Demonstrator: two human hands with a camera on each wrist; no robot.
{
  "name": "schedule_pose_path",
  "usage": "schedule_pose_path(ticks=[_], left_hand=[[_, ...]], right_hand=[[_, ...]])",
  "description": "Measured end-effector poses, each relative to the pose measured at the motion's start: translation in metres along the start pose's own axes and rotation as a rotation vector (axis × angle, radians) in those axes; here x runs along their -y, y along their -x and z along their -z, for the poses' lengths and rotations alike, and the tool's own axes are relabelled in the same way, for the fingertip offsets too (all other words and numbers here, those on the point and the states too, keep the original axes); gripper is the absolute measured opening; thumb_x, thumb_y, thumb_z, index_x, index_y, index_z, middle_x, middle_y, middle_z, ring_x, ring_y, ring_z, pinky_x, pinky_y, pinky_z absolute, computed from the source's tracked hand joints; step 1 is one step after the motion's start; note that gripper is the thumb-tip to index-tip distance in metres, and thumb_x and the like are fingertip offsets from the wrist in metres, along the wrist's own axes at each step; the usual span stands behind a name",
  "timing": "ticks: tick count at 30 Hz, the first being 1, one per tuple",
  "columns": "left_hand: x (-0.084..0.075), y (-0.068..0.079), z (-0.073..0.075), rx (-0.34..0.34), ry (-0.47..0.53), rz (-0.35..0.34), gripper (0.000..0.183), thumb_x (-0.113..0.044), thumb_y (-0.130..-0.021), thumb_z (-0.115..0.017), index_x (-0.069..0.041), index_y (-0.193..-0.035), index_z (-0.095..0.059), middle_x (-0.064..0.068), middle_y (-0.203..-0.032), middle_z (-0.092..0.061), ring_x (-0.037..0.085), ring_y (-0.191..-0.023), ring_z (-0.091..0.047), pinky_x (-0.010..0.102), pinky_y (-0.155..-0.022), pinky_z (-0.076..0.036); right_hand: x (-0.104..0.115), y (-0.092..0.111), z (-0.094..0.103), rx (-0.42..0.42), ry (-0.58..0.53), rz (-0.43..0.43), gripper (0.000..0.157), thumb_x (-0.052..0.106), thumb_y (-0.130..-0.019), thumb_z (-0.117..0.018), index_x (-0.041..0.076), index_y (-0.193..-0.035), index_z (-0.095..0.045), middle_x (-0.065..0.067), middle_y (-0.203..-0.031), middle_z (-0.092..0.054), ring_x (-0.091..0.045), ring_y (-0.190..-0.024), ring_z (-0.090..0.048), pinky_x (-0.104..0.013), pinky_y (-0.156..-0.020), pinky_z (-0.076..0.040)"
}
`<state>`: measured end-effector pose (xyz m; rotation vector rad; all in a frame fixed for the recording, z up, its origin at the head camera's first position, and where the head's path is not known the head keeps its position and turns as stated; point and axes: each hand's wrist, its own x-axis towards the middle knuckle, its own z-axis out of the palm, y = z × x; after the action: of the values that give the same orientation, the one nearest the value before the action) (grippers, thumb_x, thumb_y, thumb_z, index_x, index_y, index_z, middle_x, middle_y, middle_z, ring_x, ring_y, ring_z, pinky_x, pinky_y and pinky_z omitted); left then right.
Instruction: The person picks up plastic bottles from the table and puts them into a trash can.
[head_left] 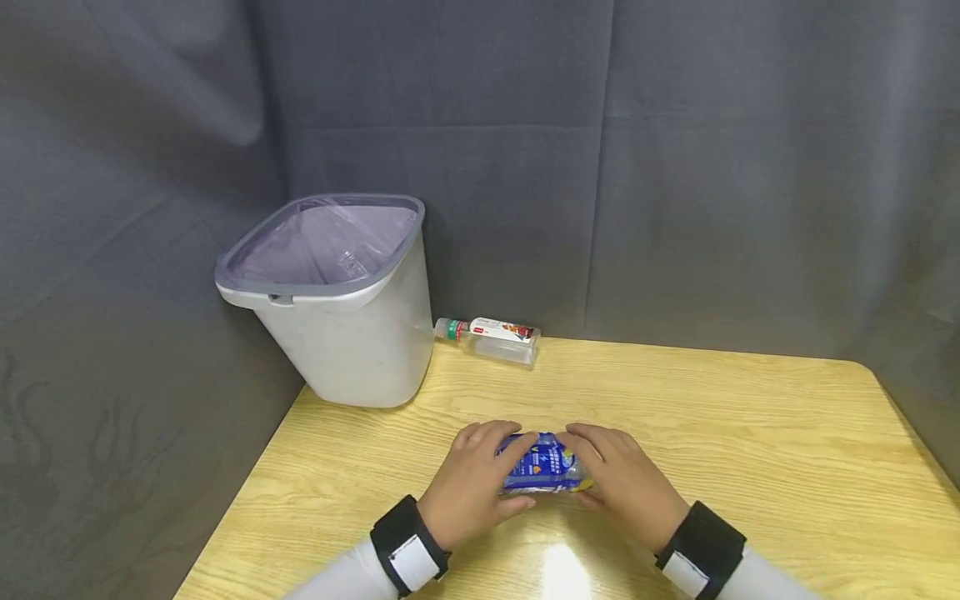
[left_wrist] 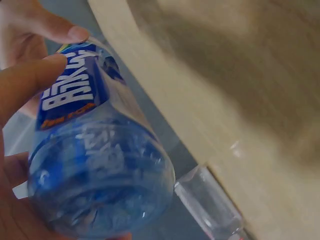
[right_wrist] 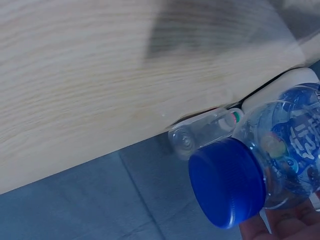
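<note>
Above the front middle of the table, a clear plastic bottle (head_left: 540, 467) with a blue printed label lies sideways between my two hands. My left hand (head_left: 467, 482) grips its base end, with the thumb and fingers curled round it. At the other end my right hand (head_left: 632, 487) holds the bottle near its neck. The left wrist view shows the rounded base of the bottle (left_wrist: 100, 170) close up, and fingers of both hands on it. A blue cap (right_wrist: 227, 182) is on the bottle in the right wrist view, where some fingers (right_wrist: 292, 222) show beneath.
At the back left stands a white waste bin (head_left: 360, 342) with a grey rim and a purplish liner; something clear shows inside. Beside it, an empty clear bottle (head_left: 501, 343) with a white label lies along the table's back edge. Grey curtains (head_left: 465, 92) hang behind the wooden table (head_left: 720, 433).
</note>
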<state>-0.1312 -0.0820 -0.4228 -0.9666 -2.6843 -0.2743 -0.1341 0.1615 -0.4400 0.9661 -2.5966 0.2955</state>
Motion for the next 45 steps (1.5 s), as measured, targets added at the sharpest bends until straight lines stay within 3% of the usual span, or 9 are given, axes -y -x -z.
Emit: schedule_pose_path(ticks=[14,22,28,32,39,45], left_hand=[[-0.005,0.013,-0.011,0.099,0.067,0.051,0.078,-0.048,-0.077,-0.074,-0.024,-0.145,-0.043,0.002,-0.132,-0.055,0.021,-0.122,-0.053,0.042,-0.098,-0.045],[0.007,0.009,-0.001,0.053,0.04,0.084,0.076,-0.048,-0.077,-0.074,-0.022,-0.143,-0.045,0.003,-0.129,-0.057,0.022,-0.117,-0.056,0.043,-0.094,-0.047],[0.024,0.0,0.029,-0.063,-0.006,0.185,0.075,-0.051,-0.076,-0.074,-0.02,-0.14,-0.049,0.005,-0.128,-0.059,0.024,-0.114,-0.058,0.044,-0.093,-0.048],[0.036,-0.006,0.054,-0.18,-0.024,0.234,0.075,-0.047,-0.074,-0.078,-0.02,-0.138,-0.051,0.006,-0.125,-0.059,0.024,-0.111,-0.059,0.044,-0.09,-0.048],[0.051,-0.016,0.106,-0.382,-0.012,0.231,0.075,-0.039,-0.072,-0.081,-0.017,-0.137,-0.051,0.009,-0.122,-0.06,0.026,-0.105,-0.06,0.046,-0.082,-0.05],[0.067,-0.027,0.158,-0.515,-0.011,0.235,0.074,-0.04,-0.073,-0.08,-0.013,-0.137,-0.052,0.014,-0.122,-0.06,0.029,-0.107,-0.059,0.049,-0.086,-0.049]], right_hand=[[0.015,0.002,-0.011,0.004,0.0,0.104,0.084,0.03,-0.065,-0.086,0.012,-0.137,-0.047,-0.007,-0.132,-0.053,-0.023,-0.119,-0.051,-0.043,-0.102,-0.043],[0.011,-0.012,-0.001,-0.047,-0.031,0.105,0.081,0.029,-0.071,-0.083,0.01,-0.14,-0.045,-0.014,-0.144,-0.045,-0.028,-0.134,-0.041,-0.047,-0.109,-0.037],[-0.011,-0.038,0.018,-0.183,-0.073,0.018,0.08,0.03,-0.076,-0.077,0.008,-0.144,-0.041,-0.018,-0.145,-0.041,-0.035,-0.133,-0.04,-0.053,-0.109,-0.034],[-0.03,-0.057,0.02,-0.214,-0.104,-0.074,0.08,0.031,-0.078,-0.075,0.009,-0.145,-0.037,-0.02,-0.143,-0.041,-0.038,-0.128,-0.044,-0.057,-0.104,-0.037],[-0.062,-0.084,-0.008,-0.097,-0.097,-0.146,0.079,0.034,-0.082,-0.073,0.004,-0.145,-0.036,-0.022,-0.141,-0.042,-0.04,-0.124,-0.048,-0.057,-0.103,-0.038],[-0.081,-0.108,-0.041,0.014,-0.135,-0.229,0.08,0.034,-0.083,-0.072,0.005,-0.147,-0.033,-0.022,-0.143,-0.04,-0.04,-0.127,-0.045,-0.057,-0.104,-0.038]])
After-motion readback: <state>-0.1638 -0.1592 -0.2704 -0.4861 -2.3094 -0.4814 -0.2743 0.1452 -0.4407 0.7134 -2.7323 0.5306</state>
